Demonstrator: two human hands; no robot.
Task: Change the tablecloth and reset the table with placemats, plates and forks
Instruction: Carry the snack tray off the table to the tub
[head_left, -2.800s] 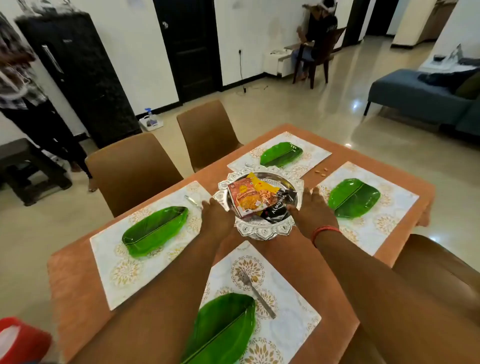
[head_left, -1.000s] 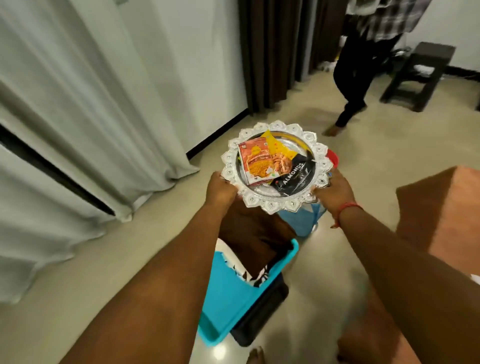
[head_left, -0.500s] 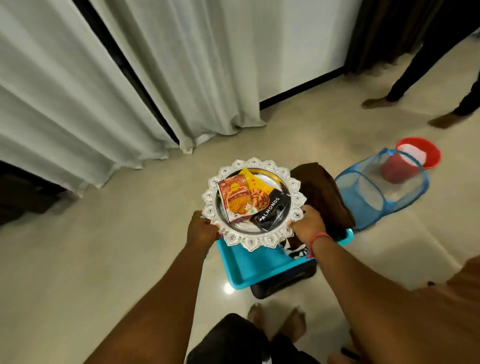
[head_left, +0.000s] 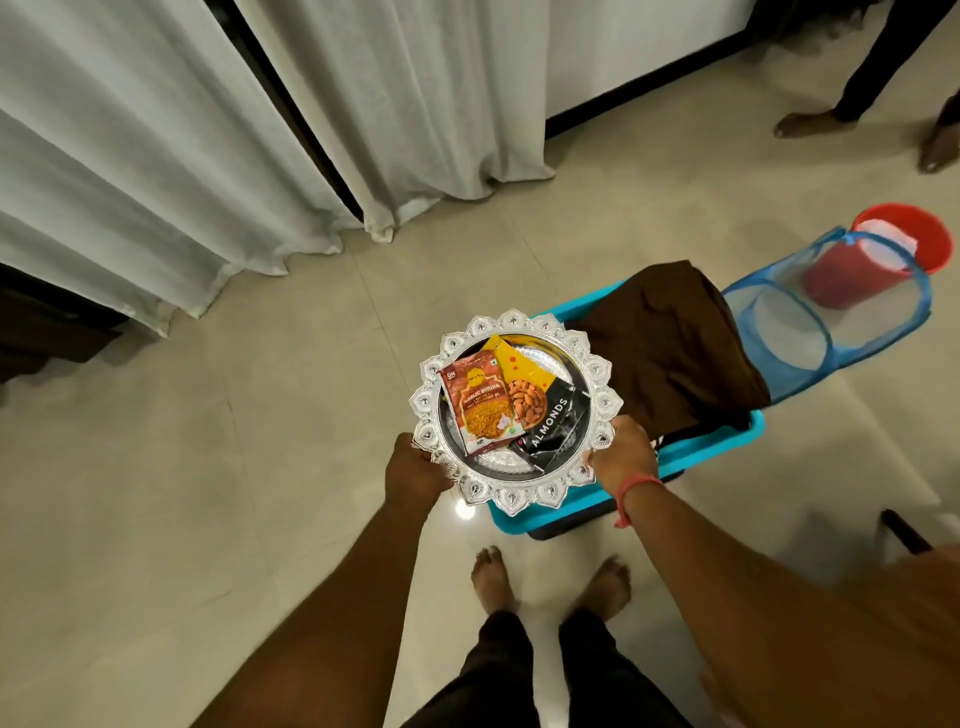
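Silver tray (head_left: 602, 402) held level above the floor; left hand (head_left: 415, 470) grips its rim at 8 o'clock, right hand (head_left: 623, 454) at 4 o'clock, fingers curled under. On it: black packet (head_left: 553, 423) reading "ALMONDS", red packet (head_left: 480, 408) reading "GARLIC BHUJIA", yellow packet (head_left: 522, 369). Under the tray's 3 o'clock side, blue bin (head_left: 701, 452) with brown cloth (head_left: 670, 343). Mesh hamper (head_left: 826, 332), red bucket (head_left: 906, 234) at 2 o'clock. Curtains (head_left: 208, 130) at 11; open tile left.
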